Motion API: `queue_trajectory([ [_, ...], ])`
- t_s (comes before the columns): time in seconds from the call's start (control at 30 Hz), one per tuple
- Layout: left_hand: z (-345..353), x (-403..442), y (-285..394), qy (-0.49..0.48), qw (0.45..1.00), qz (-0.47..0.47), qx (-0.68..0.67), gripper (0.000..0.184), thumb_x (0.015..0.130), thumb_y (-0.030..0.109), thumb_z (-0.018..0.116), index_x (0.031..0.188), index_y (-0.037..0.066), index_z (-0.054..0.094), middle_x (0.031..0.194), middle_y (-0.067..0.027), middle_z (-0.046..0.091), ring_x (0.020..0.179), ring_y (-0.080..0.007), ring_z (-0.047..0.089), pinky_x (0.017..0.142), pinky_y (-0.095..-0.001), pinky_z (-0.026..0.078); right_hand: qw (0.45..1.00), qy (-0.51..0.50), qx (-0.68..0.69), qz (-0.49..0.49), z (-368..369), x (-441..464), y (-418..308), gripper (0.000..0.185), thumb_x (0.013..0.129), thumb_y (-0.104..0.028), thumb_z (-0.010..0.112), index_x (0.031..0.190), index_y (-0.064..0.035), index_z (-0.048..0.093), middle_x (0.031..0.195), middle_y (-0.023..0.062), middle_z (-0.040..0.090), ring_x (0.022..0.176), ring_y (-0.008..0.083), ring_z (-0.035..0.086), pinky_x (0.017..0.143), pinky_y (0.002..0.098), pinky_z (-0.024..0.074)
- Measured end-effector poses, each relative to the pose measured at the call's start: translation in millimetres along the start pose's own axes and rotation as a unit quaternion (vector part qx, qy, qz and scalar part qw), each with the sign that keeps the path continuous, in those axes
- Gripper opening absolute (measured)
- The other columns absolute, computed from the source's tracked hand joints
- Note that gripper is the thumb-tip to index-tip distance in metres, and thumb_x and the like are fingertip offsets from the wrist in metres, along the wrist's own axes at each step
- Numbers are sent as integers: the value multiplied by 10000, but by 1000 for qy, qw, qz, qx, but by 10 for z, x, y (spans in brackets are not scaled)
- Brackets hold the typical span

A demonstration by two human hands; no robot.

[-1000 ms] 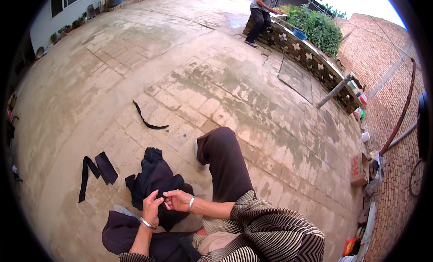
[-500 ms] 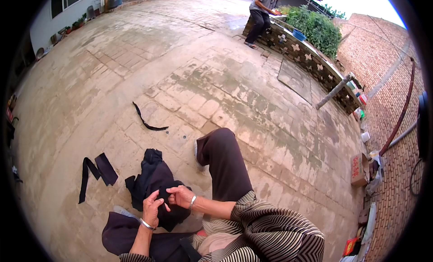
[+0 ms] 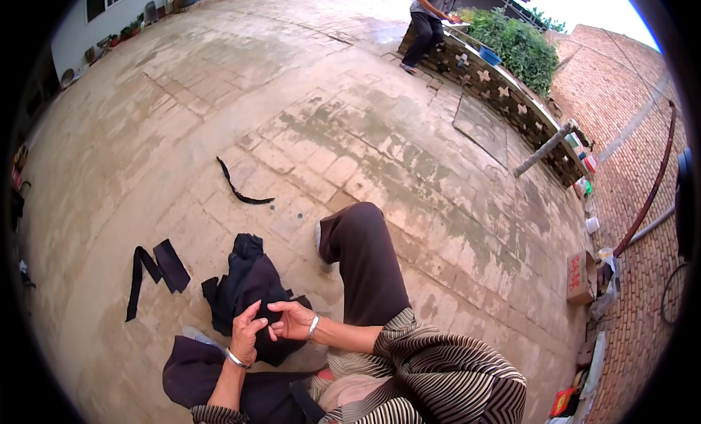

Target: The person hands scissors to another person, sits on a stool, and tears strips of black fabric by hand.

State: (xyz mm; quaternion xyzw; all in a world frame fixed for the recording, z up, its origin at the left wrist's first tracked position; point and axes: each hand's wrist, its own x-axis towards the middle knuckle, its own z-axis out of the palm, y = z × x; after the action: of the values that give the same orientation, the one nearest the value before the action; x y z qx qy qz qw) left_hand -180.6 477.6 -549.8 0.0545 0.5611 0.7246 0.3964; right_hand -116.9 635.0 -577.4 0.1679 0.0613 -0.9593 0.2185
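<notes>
My left hand (image 3: pixel 246 334) is raised over a heap of dark cloth (image 3: pixel 252 278), its thumb and index finger close together; anything between them is too small to make out. Facing it, my right hand (image 3: pixel 293 320) has its thumb and fingers curled toward the left one, and what it holds, if anything, cannot be made out. Both wrists wear a silver bracelet. Left of the heap, a folded dark strip (image 3: pixel 171 266) lies on the paving. A thin black strip (image 3: pixel 239 191) curves on the ground farther forward.
Another person (image 3: pixel 427 22) leans by a low patterned wall (image 3: pixel 504 92) with a blue basin (image 3: pixel 489 55) and green plants. A wooden post (image 3: pixel 544 148) slants at that wall. Along the brick wall on the right stand a cardboard box (image 3: pixel 582 278) and plastic bags.
The fingers of my right hand have spread and shifted slightly against my left hand. The view has tilted a little. The strips and cloth heap lie as before.
</notes>
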Motion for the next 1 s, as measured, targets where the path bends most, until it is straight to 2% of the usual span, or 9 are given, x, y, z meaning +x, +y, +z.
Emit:
queue_trajectory([
  [0.1,47,-40,89,-33,999,-17,-14,534,822,-2,526,1335,-111,426,947,-135,658,563,-186,612,635,-279,511,999,-35,-14,-14,-5,22,-38,119,849,-149,661,939,-83,619,799,48,622,579,157,524,663,408,531],
  [0.17,75,-48,123,-30,999,-16,-14,521,824,0,526,1329,-101,443,951,-132,665,561,-185,612,618,-278,511,992,85,-28,-90,11,58,-74,175,835,-125,668,991,-55,628,878,64,660,685,163,587,730,369,530],
  [0.2,62,-35,115,-31,999,-11,-16,516,823,-5,524,1325,-97,450,963,-129,665,561,-186,613,606,-278,511,997,24,-18,-77,-290,138,-151,203,839,-66,644,1035,-29,608,1014,100,673,962,236,649,890,363,503],
  [0.37,125,-44,154,-11,1000,6,-23,522,815,-26,522,1331,-77,462,1030,-116,657,570,-180,610,588,-286,516,998,33,-20,-44,-233,74,-74,165,846,-97,650,992,-29,615,931,74,681,816,236,659,792,346,504],
  [0.57,36,-29,81,27,999,5,43,516,818,-1,545,1326,-60,474,993,-91,648,658,-137,612,688,-242,495,990,48,-93,92,18,10,-31,334,855,-359,637,758,-53,546,595,90,522,568,221,533,548,313,365],
  [0.7,29,-19,171,-57,998,-34,2,352,818,26,579,1161,-47,548,929,-24,615,784,-99,593,752,-229,474,965,66,-249,-43,48,3,-88,273,870,-271,642,744,-33,593,559,106,552,462,181,469,542,333,437],
  [0.8,-68,64,45,-20,998,2,66,311,813,67,633,1105,19,538,1019,-21,538,968,-117,521,893,-280,430,949,134,-258,-119,188,-17,-158,178,857,-204,661,744,-76,610,565,63,595,504,210,625,499,336,492],
  [0.97,-84,-23,82,-25,991,-2,128,353,801,110,703,1081,20,508,927,-32,547,845,-86,535,724,-246,466,964,165,-170,-117,79,-32,-170,134,859,-154,648,754,-78,611,574,27,549,487,184,569,475,307,468],
  [1.0,-109,-21,17,-35,993,5,113,286,806,84,686,1038,42,525,807,47,484,724,-18,441,621,-206,391,965,172,-169,-102,110,-43,-165,174,861,-152,649,710,-105,578,548,24,534,494,191,584,479,313,478],
])
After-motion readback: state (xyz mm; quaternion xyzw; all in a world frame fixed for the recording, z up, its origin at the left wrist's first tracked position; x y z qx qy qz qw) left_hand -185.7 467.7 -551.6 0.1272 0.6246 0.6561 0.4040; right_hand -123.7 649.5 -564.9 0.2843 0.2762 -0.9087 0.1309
